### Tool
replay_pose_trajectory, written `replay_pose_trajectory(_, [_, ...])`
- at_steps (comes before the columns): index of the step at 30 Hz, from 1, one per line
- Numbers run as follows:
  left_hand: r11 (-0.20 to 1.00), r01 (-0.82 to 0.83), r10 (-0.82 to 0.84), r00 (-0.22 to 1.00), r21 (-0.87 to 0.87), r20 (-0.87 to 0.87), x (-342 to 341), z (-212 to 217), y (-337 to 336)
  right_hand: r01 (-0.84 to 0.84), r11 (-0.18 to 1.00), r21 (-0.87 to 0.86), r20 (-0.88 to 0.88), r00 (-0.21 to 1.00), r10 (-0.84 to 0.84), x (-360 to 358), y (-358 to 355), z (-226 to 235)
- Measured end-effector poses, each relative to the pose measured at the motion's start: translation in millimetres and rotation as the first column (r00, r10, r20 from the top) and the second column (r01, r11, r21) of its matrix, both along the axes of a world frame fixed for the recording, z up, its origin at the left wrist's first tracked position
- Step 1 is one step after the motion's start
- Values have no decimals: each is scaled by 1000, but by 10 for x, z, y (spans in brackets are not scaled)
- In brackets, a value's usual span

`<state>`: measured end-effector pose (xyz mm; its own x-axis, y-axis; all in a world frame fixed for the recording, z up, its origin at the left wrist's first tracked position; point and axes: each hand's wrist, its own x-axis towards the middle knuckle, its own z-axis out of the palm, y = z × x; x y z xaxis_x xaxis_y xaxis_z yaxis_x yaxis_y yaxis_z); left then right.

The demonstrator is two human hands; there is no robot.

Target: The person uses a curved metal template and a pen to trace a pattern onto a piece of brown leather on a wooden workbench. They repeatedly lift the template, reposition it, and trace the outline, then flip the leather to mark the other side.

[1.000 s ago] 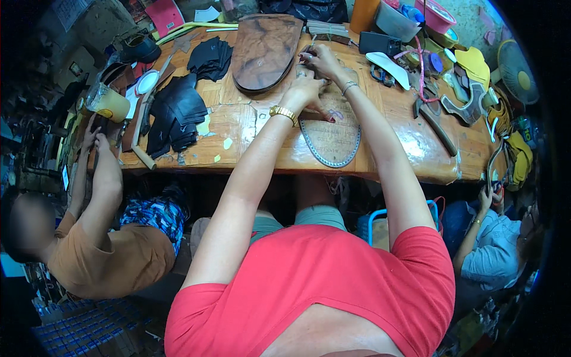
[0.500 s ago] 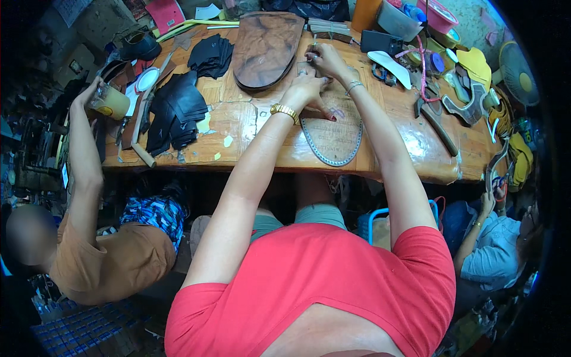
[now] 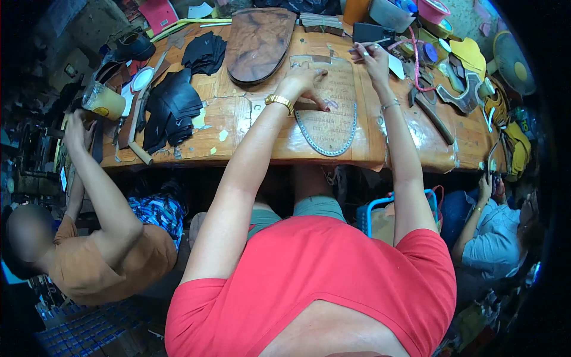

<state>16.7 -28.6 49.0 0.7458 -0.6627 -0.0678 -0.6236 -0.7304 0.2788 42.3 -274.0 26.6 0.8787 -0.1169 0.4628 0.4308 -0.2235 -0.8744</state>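
Observation:
A tan flat sheet (image 3: 336, 122) with faint lettering lies on the table before me, its rounded near end edged by a pale dotted border. My left hand (image 3: 304, 86), below a gold watch, rests on the sheet's left side with its fingers spread. To the right of the sheet's far end, my right hand (image 3: 373, 60) is raised and pinches a slim pen-like tool (image 3: 378, 42). Beyond my left hand lies a brown marbled piece (image 3: 262, 41) with a rounded near end, seemingly one of a stack.
Black cut pieces (image 3: 172, 107) lie at left, near a jar (image 3: 106, 101). A hammer (image 3: 434, 119) and pink cord (image 3: 414, 59) lie at right. A basket (image 3: 372, 217) stands below the table edge. A person (image 3: 113, 256) sits at left, another (image 3: 491, 238) at right.
My right hand has moved right, off the sheet's far end, with the pen-like tool. My left hand stays on the sheet. The left person's hand has come away from the jar.

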Motion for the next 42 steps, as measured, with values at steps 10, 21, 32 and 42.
replay_pose_trajectory(10, [993, -34, 38, 999, 114, -28, 58, 4, -98, -68, 996, -57, -215, 975, 54, -1197, 7, -336])
replay_pose_trajectory(21, [991, -43, 42, 999, 130, 17, 95, -54, -109, 58, 900, -431, 0, 998, -65, -1335, 185, -277])
replay_pose_trajectory(32, [994, -41, 41, 999, 103, -4, 41, -9, -101, 5, 1000, -31, -257, 966, -13, -1304, 107, -310])
replay_pose_trajectory(42, [996, -42, 39, 998, 82, 42, 20, -6, -96, 81, 868, -490, 41, 997, -70, -1400, 186, -221])
